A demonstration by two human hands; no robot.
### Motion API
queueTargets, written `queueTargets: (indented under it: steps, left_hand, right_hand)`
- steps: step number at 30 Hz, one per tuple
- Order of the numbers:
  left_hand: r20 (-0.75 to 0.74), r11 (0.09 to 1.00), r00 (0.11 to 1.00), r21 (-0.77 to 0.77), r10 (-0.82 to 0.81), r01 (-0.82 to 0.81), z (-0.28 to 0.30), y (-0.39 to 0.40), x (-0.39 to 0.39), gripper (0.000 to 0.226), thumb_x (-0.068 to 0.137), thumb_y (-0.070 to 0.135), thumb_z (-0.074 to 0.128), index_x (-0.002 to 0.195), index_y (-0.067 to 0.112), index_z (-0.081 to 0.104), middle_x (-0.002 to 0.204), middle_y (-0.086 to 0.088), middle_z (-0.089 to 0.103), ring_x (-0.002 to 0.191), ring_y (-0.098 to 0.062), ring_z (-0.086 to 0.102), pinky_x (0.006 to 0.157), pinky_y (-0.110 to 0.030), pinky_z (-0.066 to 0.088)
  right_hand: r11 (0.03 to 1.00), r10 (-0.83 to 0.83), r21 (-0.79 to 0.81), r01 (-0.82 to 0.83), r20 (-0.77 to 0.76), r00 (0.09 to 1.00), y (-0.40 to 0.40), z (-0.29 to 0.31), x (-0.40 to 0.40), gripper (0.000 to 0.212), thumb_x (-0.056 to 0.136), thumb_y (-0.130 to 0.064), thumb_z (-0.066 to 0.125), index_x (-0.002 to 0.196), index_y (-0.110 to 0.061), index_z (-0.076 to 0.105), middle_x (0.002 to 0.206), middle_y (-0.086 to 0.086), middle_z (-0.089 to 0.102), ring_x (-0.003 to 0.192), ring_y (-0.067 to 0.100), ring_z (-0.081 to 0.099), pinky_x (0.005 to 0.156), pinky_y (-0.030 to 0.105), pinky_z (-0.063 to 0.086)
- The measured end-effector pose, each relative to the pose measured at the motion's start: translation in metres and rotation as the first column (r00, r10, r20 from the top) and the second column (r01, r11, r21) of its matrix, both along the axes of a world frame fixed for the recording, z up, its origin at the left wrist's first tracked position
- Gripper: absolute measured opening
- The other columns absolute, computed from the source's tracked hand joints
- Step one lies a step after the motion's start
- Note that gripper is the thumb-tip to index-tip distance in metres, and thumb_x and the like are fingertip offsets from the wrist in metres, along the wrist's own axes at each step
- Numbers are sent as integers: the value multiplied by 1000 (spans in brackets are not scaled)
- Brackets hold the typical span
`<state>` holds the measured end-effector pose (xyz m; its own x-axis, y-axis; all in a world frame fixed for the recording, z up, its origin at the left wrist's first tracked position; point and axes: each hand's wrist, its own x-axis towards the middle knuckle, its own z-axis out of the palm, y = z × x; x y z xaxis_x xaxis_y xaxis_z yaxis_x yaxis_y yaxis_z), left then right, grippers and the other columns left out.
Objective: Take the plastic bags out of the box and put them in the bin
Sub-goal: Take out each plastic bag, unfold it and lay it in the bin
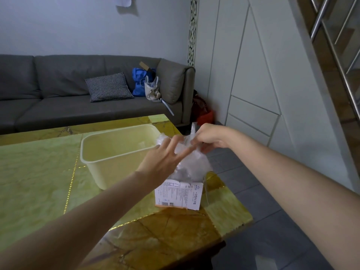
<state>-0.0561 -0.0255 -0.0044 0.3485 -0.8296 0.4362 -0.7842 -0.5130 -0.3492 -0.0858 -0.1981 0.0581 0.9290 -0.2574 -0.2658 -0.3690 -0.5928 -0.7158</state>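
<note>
A small white printed box (178,195) stands near the table's right edge. Clear plastic bags (191,162) bulge up out of its top. My right hand (209,137) pinches the upper part of the plastic above the box. My left hand (165,160) reaches in from the left with straight, spread fingers that touch the plastic. The cream plastic bin (116,152) sits just left of the box, and nothing shows inside it.
The yellow-green marble table (39,182) ends close to the right of the box, with grey floor tiles (263,191) beyond. A grey sofa (78,98) with a checked cushion and bags stands behind the table.
</note>
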Motion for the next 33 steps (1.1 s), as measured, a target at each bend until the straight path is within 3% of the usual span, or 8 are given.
queueTargets:
  steps: [3,8,13,17,21,27,30,33]
  left_hand:
    - [38,984,993,148,-109,102,3,-3,-2,76,47,18,89,117,27,60,121,-7,53,95,-28,59,60,-34,57]
    - [-304,907,952,407,25,107,-2,-10,5,36,96,13,45,131,22,48,133,1,51,117,-16,53,98,-30,46]
    - [-517,929,850,356,102,105,11,-19,4,35,98,17,38,130,20,52,128,1,58,112,-16,58,98,-30,46]
    - [-572,930,810,354,131,100,19,-24,0,32,98,21,40,125,20,57,124,3,61,111,-14,58,99,-30,45]
    - [-629,892,748,438,214,112,14,-30,-4,31,99,22,38,121,15,59,120,-4,63,106,-18,60,94,-27,47]
    - [-843,885,348,460,409,75,20,-30,3,38,99,28,37,131,13,50,105,-7,59,90,-22,59,79,-27,48]
    - [-955,950,36,298,296,95,50,-8,8,36,98,19,43,132,27,48,135,2,52,120,-24,54,100,-40,46]
    - [-996,994,6,89,89,-57,76,14,21,27,96,10,46,114,23,61,126,0,60,98,-17,66,82,-27,55]
  right_hand:
    - [999,19,-50,-22,-61,998,3,-6,0,12,91,-2,56,102,1,60,78,10,58,59,17,56,54,26,50]
    - [986,-157,-39,164,150,976,-8,-2,13,15,87,3,56,102,5,58,84,16,59,59,20,55,62,33,54]
    - [966,-248,5,257,291,924,-7,10,23,8,83,6,51,86,5,59,91,20,65,78,32,66,76,40,58]
    - [914,-404,166,370,448,797,-11,31,23,19,83,2,44,67,-7,48,65,7,52,53,18,53,37,14,38]
    - [845,-535,380,377,569,625,-14,53,29,19,85,-9,49,66,-14,47,71,5,59,63,18,58,57,24,48]
    - [912,-365,347,218,448,816,0,55,29,19,83,11,47,73,-4,53,64,9,57,58,22,61,52,25,53]
    - [920,-329,350,178,439,836,6,54,32,22,80,12,47,66,-5,53,68,13,60,80,36,69,78,44,58]
    - [942,-307,283,183,498,811,13,61,34,21,77,7,50,63,-8,52,72,16,61,80,36,65,71,42,52]
